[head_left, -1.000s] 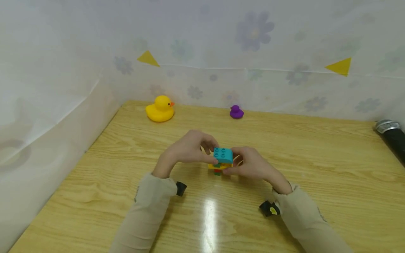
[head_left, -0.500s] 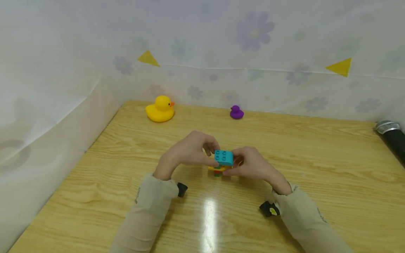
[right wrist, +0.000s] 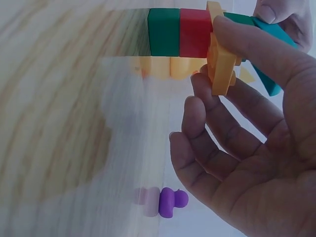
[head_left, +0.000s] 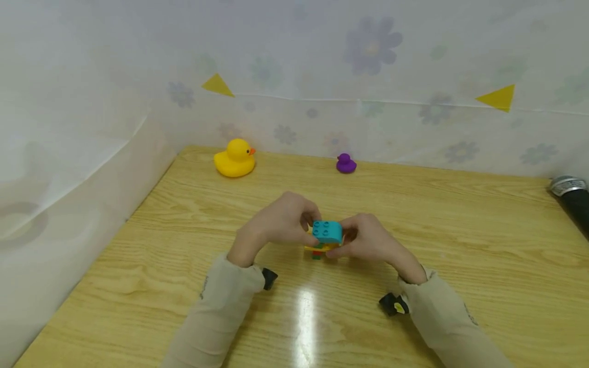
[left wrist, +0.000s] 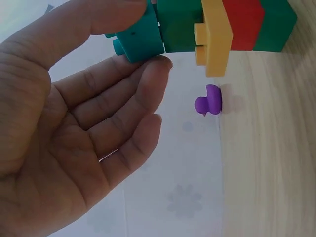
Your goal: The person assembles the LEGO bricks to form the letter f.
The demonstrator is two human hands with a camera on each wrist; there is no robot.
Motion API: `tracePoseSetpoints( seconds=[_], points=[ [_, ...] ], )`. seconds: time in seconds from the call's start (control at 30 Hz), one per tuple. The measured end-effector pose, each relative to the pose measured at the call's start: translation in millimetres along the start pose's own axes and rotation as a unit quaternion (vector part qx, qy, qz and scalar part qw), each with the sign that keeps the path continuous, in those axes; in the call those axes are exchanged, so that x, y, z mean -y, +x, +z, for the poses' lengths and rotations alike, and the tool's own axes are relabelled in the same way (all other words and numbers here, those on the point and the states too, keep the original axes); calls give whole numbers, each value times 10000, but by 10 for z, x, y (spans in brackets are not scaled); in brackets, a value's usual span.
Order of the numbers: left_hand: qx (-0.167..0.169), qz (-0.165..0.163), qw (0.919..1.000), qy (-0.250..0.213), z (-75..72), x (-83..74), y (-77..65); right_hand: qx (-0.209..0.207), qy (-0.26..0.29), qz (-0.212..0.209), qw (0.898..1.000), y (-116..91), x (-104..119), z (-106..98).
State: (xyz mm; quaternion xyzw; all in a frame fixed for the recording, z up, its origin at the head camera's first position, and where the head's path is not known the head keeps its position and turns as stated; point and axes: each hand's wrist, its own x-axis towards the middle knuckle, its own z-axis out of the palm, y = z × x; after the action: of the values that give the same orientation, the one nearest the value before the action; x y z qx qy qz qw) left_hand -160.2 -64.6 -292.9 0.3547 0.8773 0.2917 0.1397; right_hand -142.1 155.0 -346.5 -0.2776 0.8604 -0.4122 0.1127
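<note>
A small stack of toy building bricks stands on the wooden table between both hands. From the bottom it has a green brick, a red brick, a yellow plate and another green brick. A teal curved brick tops it, tilted against the green one with a thin gap showing. My left hand pinches the teal brick between thumb and fingers. My right hand pinches the yellow plate, thumb on its upper side and fingertips beneath.
Along the back of the table sit a yellow rubber duck and a small purple duck. A black microphone lies at the right edge. A flowered white cloth hangs behind, and white sheeting is at the left.
My left hand and the teal brick have moved slightly toward me. The right hand keeps its hold on the yellow plate with hardly any movement.
</note>
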Motion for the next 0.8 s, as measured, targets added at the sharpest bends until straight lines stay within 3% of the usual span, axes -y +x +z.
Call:
tracePoseSetpoints(
  seconds=[0.33,0.8],
  points=[
    [216,236,9994,-139,-11,-18,-18,42,43,-85,9999,0,-9,8],
    [10,54,9998,174,16,-74,-9,67,101,78,9999,-1,-15,5]
  ],
)
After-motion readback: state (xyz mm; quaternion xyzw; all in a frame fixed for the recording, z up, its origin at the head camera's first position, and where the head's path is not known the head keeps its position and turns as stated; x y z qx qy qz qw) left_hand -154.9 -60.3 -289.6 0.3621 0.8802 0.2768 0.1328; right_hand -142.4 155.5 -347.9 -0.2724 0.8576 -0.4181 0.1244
